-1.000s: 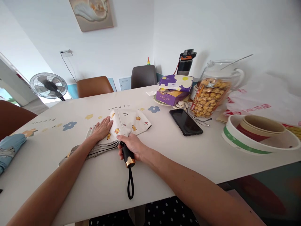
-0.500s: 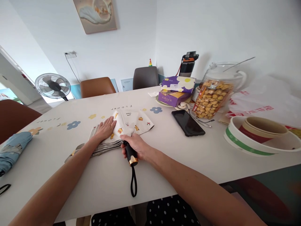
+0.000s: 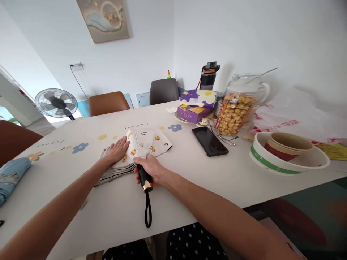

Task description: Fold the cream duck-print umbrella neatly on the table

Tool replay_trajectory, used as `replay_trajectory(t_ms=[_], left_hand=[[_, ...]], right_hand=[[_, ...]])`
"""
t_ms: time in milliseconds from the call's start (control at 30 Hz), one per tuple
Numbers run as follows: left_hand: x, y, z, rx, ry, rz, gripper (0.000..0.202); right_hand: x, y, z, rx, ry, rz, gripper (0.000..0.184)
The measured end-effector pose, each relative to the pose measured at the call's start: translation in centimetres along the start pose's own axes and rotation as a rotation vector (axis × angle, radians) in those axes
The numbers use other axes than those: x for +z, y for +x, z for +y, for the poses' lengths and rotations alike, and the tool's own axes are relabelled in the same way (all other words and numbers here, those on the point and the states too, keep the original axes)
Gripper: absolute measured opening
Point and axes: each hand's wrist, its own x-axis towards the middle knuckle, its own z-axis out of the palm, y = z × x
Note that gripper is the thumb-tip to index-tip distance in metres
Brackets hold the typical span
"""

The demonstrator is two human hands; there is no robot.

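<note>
Duck-print folding umbrella (image 3: 148, 144), apparently being smoothed flat
Left hand (image 3: 118, 151) lies spread on its pleats (image 3: 115, 174), in from the near edge of the surface (image 3: 195, 187); right hand (image 3: 150, 169) grips the black handle (image 3: 145, 179). Next move likely calls for even pleats, steady handle.

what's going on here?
A person at a table has both hands on a folded-up white umbrella with yellow duck prints. The left hand lies flat on the pleated fabric; the right hand grips the black handle, which points toward the table's near edge. The canopy is gathered in layers, lying on the table and not spread open. A phone lies to the right, and a blue fabric bundle at the far left.
</note>
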Motion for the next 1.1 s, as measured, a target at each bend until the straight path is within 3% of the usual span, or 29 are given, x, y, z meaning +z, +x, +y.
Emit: replay_trajectory(t_ms=[100, 167, 233, 267, 333, 433, 533, 633, 933, 1100], left_hand=[[-2.2, 0.3, 0.4, 0.05, 0.125, -0.002, 0.051], [-4.0, 0.5, 1.6, 0.06, 0.209, 0.128, 0.046], [-5.7, 0.7, 4.0, 0.098, 0.195, 0.268, 0.044], [-6.2, 0.7, 5.5, 0.133, 0.155, 0.283, 0.042], [-6.7, 0.8, 8.9, 0.286, 0.121, 0.245, 0.039], [-6.2, 1.0, 13.7, 0.527, 0.179, 0.095, 0.036], [-5.1, 1.7, 16.7, 0.655, 0.221, -0.06, 0.037], [-4.2, 2.7, 17.5, 0.669, 0.258, -0.113, 0.04], [-3.0, 4.1, 15.7, 0.66, 0.152, -0.13, 0.043], [-2.9, 4.5, 16.4, 0.687, 0.216, 0.0, 0.028]], right_hand=[[-0.1, 0.1, 0.0, 0.007, 0.014, 0.004, 0.016], [-0.1, 0.2, 0.1, 0.017, 0.025, 0.004, 0.019], [-0.2, 0.3, 0.2, 0.021, 0.035, 0.004, 0.02], [-0.2, 0.4, 0.2, 0.019, 0.041, 0.003, 0.02], [-0.3, 0.4, 0.2, 0.012, 0.052, -0.001, 0.018], [-0.3, 0.1, 0.1, 0.013, 0.053, -0.019, 0.013], [-0.2, -0.3, -0.2, 0.041, 0.034, -0.02, 0.013], [-0.1, -0.4, -0.4, 0.063, 0.026, -0.007, 0.014], [-0.2, 0.2, 0.1, 0.054, 0.045, -0.028, 0.016], [-0.1, 0.1, -0.1, 0.067, 0.038, -0.017, 0.016]])
